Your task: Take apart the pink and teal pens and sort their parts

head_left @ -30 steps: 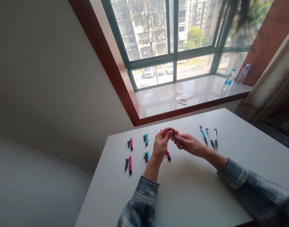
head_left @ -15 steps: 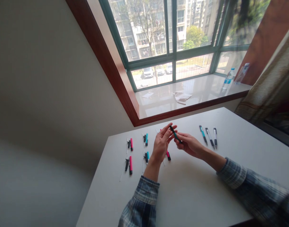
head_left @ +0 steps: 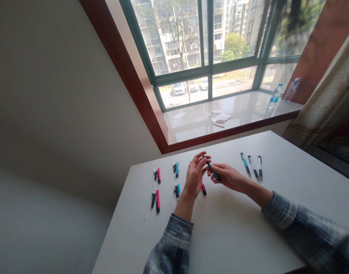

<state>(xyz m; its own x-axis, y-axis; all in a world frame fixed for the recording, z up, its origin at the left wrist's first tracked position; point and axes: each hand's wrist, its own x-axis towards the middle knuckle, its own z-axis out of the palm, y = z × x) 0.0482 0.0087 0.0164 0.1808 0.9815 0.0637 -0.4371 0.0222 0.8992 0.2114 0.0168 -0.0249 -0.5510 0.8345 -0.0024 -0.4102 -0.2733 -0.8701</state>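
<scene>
Grips teal pen near 1 end with left hand and the other with right hand, probably for steadiness.

Open way across near tabletop, loose pen parts obstructing the left, three pens blocking back right

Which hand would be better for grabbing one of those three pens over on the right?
Probably the right hand: it's nearer the three pens, and the left hand would likely have to reach past it. The right holds the teal-and-black pen, though.
</scene>
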